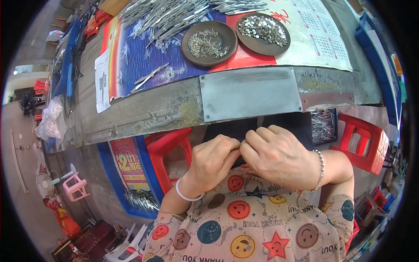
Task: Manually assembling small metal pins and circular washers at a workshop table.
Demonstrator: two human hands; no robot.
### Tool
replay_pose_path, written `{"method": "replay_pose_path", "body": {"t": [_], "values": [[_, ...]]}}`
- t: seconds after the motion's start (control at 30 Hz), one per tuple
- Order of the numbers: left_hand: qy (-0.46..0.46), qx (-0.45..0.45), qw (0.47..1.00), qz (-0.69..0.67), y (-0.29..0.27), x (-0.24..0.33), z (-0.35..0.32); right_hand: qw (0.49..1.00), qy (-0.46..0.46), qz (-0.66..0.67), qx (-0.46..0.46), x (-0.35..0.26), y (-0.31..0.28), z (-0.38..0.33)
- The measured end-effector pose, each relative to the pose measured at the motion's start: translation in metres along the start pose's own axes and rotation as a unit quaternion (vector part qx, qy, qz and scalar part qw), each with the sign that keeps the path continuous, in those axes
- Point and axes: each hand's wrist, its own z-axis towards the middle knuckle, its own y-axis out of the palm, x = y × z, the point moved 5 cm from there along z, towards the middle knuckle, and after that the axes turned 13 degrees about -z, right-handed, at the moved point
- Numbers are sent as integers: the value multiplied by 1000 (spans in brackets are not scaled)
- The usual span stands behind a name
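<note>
My left hand (211, 160) and my right hand (279, 153) meet in front of my chest, just below the table's near edge. The fingers of both are curled and pinched together, fingertips touching. Whatever they may hold is hidden behind the knuckles. Beyond them, a grey metal plate (249, 94) is screwed to the table edge. Farther back sit a brown dish of small metal pins (189, 53) and another brown dish of small round metal pieces (261, 49). A few slim metal pieces (149, 78) lie to the left of the dishes.
Long thin metal parts (170, 17) are heaped at the table's back. Printed sheets (323, 39) cover the tabletop. Red stools (168, 146) stand under the table and at right. Blue trays hold more metal parts (139, 198) at lower left and below the table's right side.
</note>
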Motion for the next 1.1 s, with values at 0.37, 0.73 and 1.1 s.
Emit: {"method": "replay_pose_path", "body": {"t": [0.37, 0.73, 1.1], "values": [[-31, 27, 996, -80, -2, 3, -2, 956, 141, 240, 95, 72, -14, -21], [-59, 65, 977, -194, -5, 7, -14, 956, 247, -44, 152, 158, -5, -8], [-94, 84, 961, -248, -6, -2, -18, 957, 224, -170, 73, 161, -3, 6]]}}
